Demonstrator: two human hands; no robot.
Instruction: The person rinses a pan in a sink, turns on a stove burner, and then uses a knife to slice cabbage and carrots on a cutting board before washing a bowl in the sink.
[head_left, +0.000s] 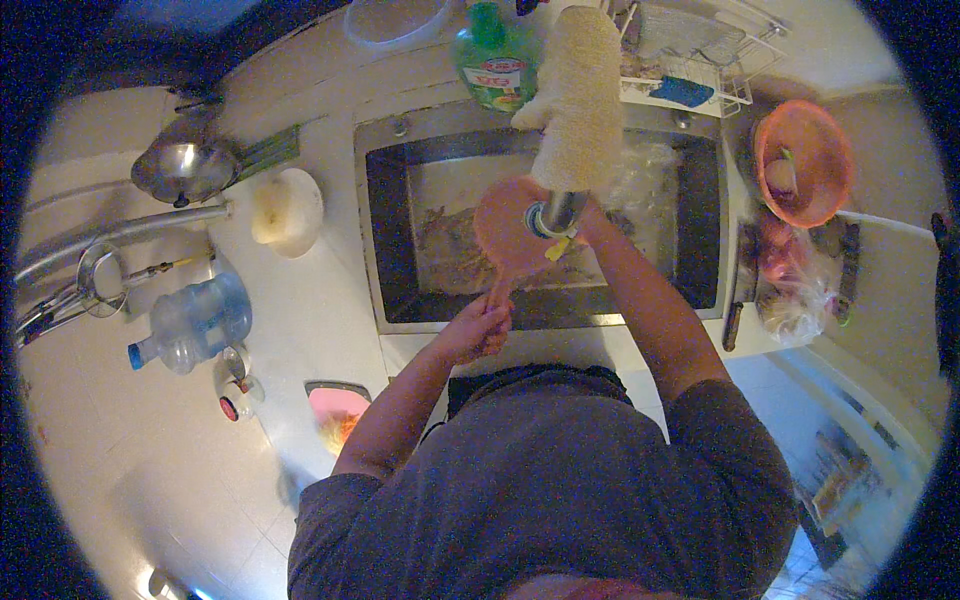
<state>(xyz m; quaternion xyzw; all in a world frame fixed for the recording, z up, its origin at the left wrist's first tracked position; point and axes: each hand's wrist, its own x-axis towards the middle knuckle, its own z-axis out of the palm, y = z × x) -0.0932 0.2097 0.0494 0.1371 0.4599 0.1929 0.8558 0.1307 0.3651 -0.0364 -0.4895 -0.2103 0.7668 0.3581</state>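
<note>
My left hand (480, 328) grips the handle of a pink plastic dipper (499, 225), whose round bowl is above the sink (469, 169). Over the bowl's right side hangs the end of a metal faucet (562, 212), its upper length wrapped in beige cloth (581, 97). My right hand (591, 223) reaches in beside the faucet tip. The faucet partly covers it, so its fingers and anything in them are hidden. A small yellow piece (558, 249) shows just below the tip. Something brownish and blurred (450, 240) lies in the sink.
Behind the sink stand a green detergent bottle (495, 64) and a white wire rack (731, 82). To the right are an orange basket (806, 165), a knife (733, 326) and plastic bags (799, 300). A pale bowl (296, 217) and a water jug (199, 322) are left.
</note>
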